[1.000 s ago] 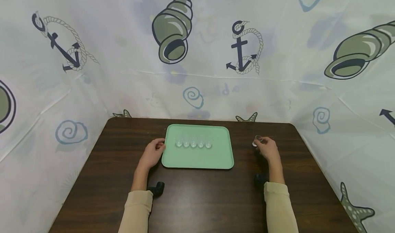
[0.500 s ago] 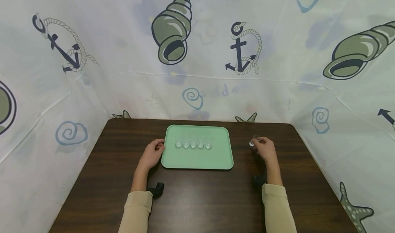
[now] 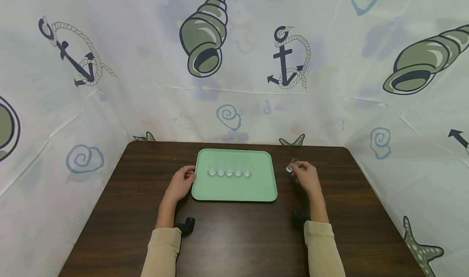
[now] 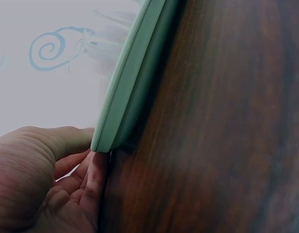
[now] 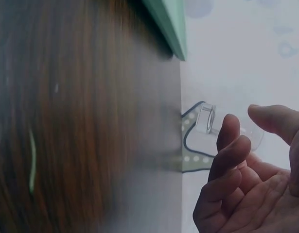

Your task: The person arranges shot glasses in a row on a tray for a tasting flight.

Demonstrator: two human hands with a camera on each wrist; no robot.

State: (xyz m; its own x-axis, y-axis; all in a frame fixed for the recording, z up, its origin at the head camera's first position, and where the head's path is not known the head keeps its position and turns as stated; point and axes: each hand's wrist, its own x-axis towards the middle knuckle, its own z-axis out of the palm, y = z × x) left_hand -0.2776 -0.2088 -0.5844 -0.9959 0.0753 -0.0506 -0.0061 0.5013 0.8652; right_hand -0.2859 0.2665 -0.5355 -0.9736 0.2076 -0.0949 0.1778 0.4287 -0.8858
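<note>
A green tray (image 3: 234, 190) lies on the table with several small clear shot glasses (image 3: 229, 171) standing in a row across it. At its left edge my left hand (image 3: 180, 182) grips the rim; in the left wrist view the thumb (image 4: 74, 140) is at the upper side and fingers are underneath the rim (image 4: 117, 104). My right hand (image 3: 307, 177), to the right of the tray, holds another clear shot glass (image 3: 289, 168) between thumb and fingers. In the right wrist view that glass (image 5: 206, 119) has its thick base above the table surface, apart from the tray.
The dark wooden table (image 3: 238, 236) stretches around the tray and under both forearms. A white cloth (image 3: 253, 118) printed with shells and anchors hangs behind the table and along its sides. Black wrist mounts (image 3: 186, 225) sit on the inner sides of both wrists.
My right hand has moved left toward the tray, carrying the shot glass. The left hand, the tray and the row of glasses have stayed in place.
</note>
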